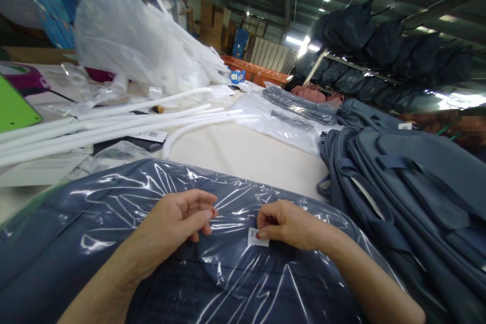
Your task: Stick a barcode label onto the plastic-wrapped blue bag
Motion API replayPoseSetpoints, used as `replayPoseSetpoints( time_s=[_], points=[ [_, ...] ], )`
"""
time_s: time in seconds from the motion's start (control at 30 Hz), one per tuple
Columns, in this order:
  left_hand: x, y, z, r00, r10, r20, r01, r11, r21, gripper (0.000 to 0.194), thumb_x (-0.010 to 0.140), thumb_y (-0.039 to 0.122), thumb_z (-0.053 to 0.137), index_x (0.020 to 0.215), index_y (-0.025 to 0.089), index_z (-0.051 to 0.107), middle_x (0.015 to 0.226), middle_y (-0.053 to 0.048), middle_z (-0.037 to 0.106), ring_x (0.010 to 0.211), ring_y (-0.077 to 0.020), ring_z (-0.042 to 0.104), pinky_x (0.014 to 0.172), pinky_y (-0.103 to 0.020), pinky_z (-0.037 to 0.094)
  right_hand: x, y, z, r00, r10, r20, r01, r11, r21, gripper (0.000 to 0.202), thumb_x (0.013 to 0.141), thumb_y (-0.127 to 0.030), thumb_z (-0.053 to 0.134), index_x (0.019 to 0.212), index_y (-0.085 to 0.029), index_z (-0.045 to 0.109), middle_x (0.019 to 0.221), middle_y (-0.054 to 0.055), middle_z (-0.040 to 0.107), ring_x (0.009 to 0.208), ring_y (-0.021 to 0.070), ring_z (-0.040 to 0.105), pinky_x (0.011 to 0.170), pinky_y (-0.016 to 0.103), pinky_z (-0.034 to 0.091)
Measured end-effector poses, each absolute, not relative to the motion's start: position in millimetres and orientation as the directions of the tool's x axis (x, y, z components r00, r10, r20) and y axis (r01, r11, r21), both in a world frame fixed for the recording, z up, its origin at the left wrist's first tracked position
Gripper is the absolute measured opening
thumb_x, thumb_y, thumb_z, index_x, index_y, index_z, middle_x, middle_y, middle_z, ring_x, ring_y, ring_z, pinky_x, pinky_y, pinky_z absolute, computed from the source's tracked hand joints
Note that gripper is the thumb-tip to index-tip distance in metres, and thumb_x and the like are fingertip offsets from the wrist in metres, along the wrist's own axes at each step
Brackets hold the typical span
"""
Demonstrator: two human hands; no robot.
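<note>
Clear crinkled plastic is wrapping the folded navy fabric bag point(114, 243) lying under both hands. The right hand point(288, 225) is pinching a small white sticker label point(258, 237) against it; the left hand point(176, 223), fingertips loosely together, is resting just beside.

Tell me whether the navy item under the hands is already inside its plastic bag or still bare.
In the bag: glossy, wrinkled clear plastic bag covers the navy fabric item. The right hand presses a small white sticker on it; the left hand rests alongside.
</note>
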State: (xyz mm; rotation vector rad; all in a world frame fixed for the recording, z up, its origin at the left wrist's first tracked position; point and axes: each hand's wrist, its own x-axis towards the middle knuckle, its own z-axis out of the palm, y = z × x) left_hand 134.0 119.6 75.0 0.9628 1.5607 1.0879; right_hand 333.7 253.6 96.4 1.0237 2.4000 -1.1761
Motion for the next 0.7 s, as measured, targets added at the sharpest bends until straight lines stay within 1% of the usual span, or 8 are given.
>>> replayPoseSetpoints(
  time_s=[0.23, 0.4, 0.53, 0.7],
  points=[
    [135, 120, 76, -0.223, 0.938, -0.266, 0.065, 0.286, 0.956, 0.052, 0.068, 0.048, 0.062, 0.103, 0.01, 0.058, 0.082, -0.01, 0.07, 0.062, -0.0153, 0.06, 0.051, -0.024, 0.043, 333, 252, 96, -0.719, 0.489, -0.495, 0.693, 0.442, -0.569, 0.01, 0.075, -0.013, 0.068, 0.07, -0.017, 0.06, 0.057, -0.008, 0.048, 0.054, 0.006, 0.042, 0.051, 0.02, 0.029],
    [134, 119, 73, -0.216, 0.94, -0.264, 0.049, 0.281, 0.959, 0.05, 0.071, 0.046, 0.061, 0.106, 0.01, 0.057, 0.082, -0.009, 0.07, 0.065, -0.0148, 0.061, 0.051, -0.023, 0.043, 335, 249, 95, -0.713, 0.51, -0.481, 0.697, 0.445, -0.562, 0.01, 0.073, -0.011, 0.068, 0.069, -0.017, 0.061, 0.057, -0.008, 0.049, 0.054, 0.0054, 0.042, 0.052, 0.02, 0.03],
    [135, 120, 72, -0.219, 0.938, -0.268, 0.044, 0.284, 0.958, 0.051, 0.071, 0.046, 0.061, 0.107, 0.01, 0.056, 0.084, -0.009, 0.07, 0.065, -0.0144, 0.061, 0.052, -0.023, 0.043, 335, 246, 94, -0.71, 0.538, -0.454, 0.698, 0.454, -0.553, 0.01, 0.072, -0.011, 0.068, 0.069, -0.017, 0.061, 0.057, -0.008, 0.05, 0.054, 0.0059, 0.044, 0.053, 0.02, 0.03],
    [136, 122, 76, -0.223, 0.931, -0.288, 0.033, 0.303, 0.952, 0.057, 0.065, 0.05, 0.061, 0.104, 0.009, 0.055, 0.083, -0.011, 0.069, 0.064, -0.0158, 0.06, 0.051, -0.024, 0.043, 330, 241, 95, -0.673, 0.59, -0.446, 0.736, 0.478, -0.479, 0.008, 0.072, -0.013, 0.068, 0.069, -0.018, 0.063, 0.058, -0.007, 0.052, 0.055, 0.0069, 0.046, 0.055, 0.021, 0.03]
  ],
)
